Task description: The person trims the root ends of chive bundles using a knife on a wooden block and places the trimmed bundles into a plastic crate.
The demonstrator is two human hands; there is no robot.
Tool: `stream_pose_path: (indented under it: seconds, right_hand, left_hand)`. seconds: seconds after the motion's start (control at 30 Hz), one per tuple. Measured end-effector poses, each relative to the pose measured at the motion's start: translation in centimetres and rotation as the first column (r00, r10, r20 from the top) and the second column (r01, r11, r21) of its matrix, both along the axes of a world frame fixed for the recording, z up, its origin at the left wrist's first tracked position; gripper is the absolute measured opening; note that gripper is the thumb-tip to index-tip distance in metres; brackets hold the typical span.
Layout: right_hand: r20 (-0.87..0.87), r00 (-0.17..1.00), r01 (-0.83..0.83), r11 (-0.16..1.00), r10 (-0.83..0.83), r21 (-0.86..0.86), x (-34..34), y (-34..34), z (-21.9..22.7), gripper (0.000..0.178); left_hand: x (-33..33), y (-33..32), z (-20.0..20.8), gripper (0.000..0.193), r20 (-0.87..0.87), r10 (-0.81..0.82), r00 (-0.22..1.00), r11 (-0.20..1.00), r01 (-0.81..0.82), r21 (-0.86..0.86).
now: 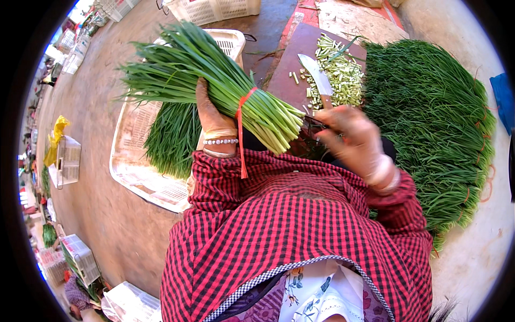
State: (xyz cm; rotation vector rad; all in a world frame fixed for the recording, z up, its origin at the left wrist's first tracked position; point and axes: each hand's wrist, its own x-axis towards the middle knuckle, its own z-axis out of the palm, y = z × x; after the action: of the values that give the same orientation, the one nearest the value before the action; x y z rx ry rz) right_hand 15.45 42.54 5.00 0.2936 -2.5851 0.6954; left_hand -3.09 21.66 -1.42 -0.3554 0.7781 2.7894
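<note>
A thick bunch of garlic chives (214, 80), tied near its pale cut ends with a red band (244, 102), rests in my left hand (212, 115), which is closed around it. The cut ends point right, toward my other hand. My right hand (351, 139) is blurred, just below the wooden handle of a knife (316, 75); its hold, if any, is unclear. The knife lies on a brown cutting board (289, 53), its blade partly over chopped pale stem ends (346, 75).
A big heap of tied chive bunches (424, 107) lies on the right. At left, a white plastic crate (126, 145) holds more chives (174, 139). Another crate (212, 11) stands at the back; several crates line the far left. Something blue (501, 102) is at the right edge.
</note>
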Motion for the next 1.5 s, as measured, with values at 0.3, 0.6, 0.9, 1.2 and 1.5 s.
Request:
stream_pose_path:
  seconds: [0.3,0.6,0.9,1.2,1.5]
  right_hand:
    - [0.099,0.994,-0.079,0.952,0.052,0.295,-3.9,-6.7,-1.4,0.021]
    - [0.160,0.906,-0.231,0.775,0.392,-0.589,-2.1,-5.1,-1.7,0.008]
    - [0.367,0.692,0.173,0.350,0.622,-0.921,1.9,1.2,0.1,0.010]
    - [0.465,0.881,0.289,0.873,-0.082,-0.394,3.3,8.4,-4.1,0.061]
    - [0.231,0.952,-0.031,0.810,0.203,-0.585,-6.3,0.6,-4.0,0.081]
  left_hand:
    - [0.1,1.3,-2.6,0.038,-0.061,-0.034,0.998,0.999,0.036,0.037]
    - [0.5,1.2,-2.4,0.042,0.036,-0.155,0.987,0.987,0.153,0.057]
    - [0.7,1.4,-2.5,0.044,0.014,-0.141,0.990,0.988,0.140,0.059]
    - [-0.3,-0.4,-2.0,0.043,-0.097,-0.099,0.990,0.987,0.111,0.120]
    - [2.1,4.1,4.9,0.045,-0.280,-0.374,0.884,0.927,0.344,-0.152]
